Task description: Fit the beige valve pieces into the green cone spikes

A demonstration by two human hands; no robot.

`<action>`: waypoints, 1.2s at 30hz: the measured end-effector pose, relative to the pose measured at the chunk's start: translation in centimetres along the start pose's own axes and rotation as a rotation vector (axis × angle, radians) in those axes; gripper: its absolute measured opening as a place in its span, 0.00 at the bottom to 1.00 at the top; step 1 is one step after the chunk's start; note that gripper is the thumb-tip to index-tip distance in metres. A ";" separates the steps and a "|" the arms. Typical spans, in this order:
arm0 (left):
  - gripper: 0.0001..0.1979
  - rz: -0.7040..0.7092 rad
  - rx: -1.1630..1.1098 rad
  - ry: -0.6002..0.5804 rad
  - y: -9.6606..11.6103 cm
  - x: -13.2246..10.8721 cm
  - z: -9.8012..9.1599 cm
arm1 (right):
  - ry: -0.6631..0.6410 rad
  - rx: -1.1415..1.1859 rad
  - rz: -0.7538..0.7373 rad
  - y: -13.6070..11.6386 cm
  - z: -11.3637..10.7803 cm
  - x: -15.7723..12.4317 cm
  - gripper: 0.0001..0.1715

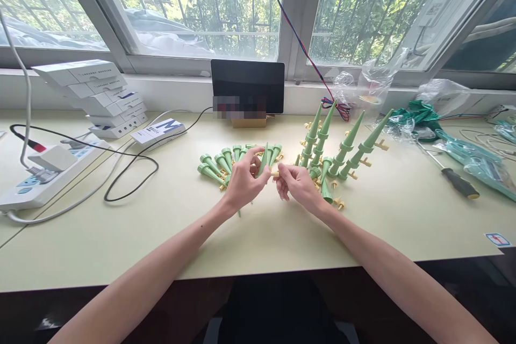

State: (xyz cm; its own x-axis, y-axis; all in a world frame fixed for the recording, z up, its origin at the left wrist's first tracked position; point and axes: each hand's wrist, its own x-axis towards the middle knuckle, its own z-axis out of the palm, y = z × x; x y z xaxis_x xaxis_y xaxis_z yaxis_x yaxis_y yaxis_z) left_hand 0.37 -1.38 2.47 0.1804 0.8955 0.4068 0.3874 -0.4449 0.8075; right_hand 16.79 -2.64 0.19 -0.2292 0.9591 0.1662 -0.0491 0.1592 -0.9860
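My left hand (245, 181) is closed around a green plastic watering spike (264, 160) whose pointed tip stands upward. From the right, my right hand (299, 184) pinches a small yellow valve (276, 173) close against the fingers of my left hand; whether the valve touches the spike is hidden. Behind my left hand lies a fan of green spikes (207, 166), some with yellow valves. To the right of my right hand stand several stacks of nested spikes (346, 146) with yellow valves sticking out. Loose yellow valves (339, 204) lie by their bases.
A black tablet (248, 86) leans on a small cardboard box at the back. White boxes (107, 98), a power strip (52, 172) and a black cable (133, 157) occupy the left. On the right are a screwdriver (459, 183) and plastic bags (475, 158).
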 end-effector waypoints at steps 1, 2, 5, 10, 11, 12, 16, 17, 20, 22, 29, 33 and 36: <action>0.18 -0.004 -0.001 0.007 0.0 0.0 -0.1 | -0.001 0.007 -0.020 0.0 0.0 0.0 0.30; 0.18 -0.008 -0.001 0.014 -0.1 0.1 -0.1 | -0.002 0.013 -0.038 -0.1 0.0 0.0 0.28; 0.18 -0.018 0.007 0.033 -0.2 0.2 -0.2 | 0.011 0.005 -0.079 -0.2 0.0 -0.1 0.23; 0.18 -0.014 0.016 0.034 -0.1 0.2 -0.2 | 0.011 -0.030 -0.095 -0.4 0.0 -0.2 0.21; 0.18 -0.012 0.018 0.034 -0.1 0.2 -0.1 | 0.009 -0.036 -0.095 -0.4 0.0 -0.2 0.21; 0.18 -0.009 0.021 0.033 -0.1 0.1 -0.1 | 0.005 -0.042 -0.094 -0.4 0.0 -0.2 0.22; 0.18 0.008 0.029 0.025 0.0 0.0 -0.1 | -0.006 -0.054 -0.079 -0.3 -0.1 -0.2 0.23; 0.18 0.010 0.029 0.023 0.0 0.0 -0.1 | -0.007 -0.054 -0.071 -0.2 -0.1 -0.2 0.24; 0.18 0.012 0.020 0.010 0.2 0.0 0.0 | -0.008 -0.053 -0.046 -0.2 -0.1 -0.2 0.26; 0.18 0.012 0.012 -0.002 0.2 -0.1 0.0 | -0.007 -0.058 -0.034 -0.2 0.0 -0.2 0.27; 0.19 0.004 -0.007 -0.001 0.1 0.0 0.1 | 0.017 -0.048 -0.019 0.0 -0.1 -0.1 0.31; 0.19 -0.005 0.003 0.040 -0.1 0.2 -0.2 | 0.033 -0.046 -0.073 0.1 -0.1 0.0 0.25; 0.19 -0.006 0.012 0.057 -0.2 0.3 -0.3 | 0.031 -0.055 -0.095 0.0 -0.1 -0.1 0.22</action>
State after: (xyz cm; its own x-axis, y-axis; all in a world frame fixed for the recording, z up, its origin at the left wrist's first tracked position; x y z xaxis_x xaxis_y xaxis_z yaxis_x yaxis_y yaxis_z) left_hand 0.10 -0.97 2.53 0.1269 0.8958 0.4259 0.3994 -0.4392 0.8047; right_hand 16.89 -2.66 0.18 -0.1961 0.9458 0.2590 -0.0151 0.2612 -0.9652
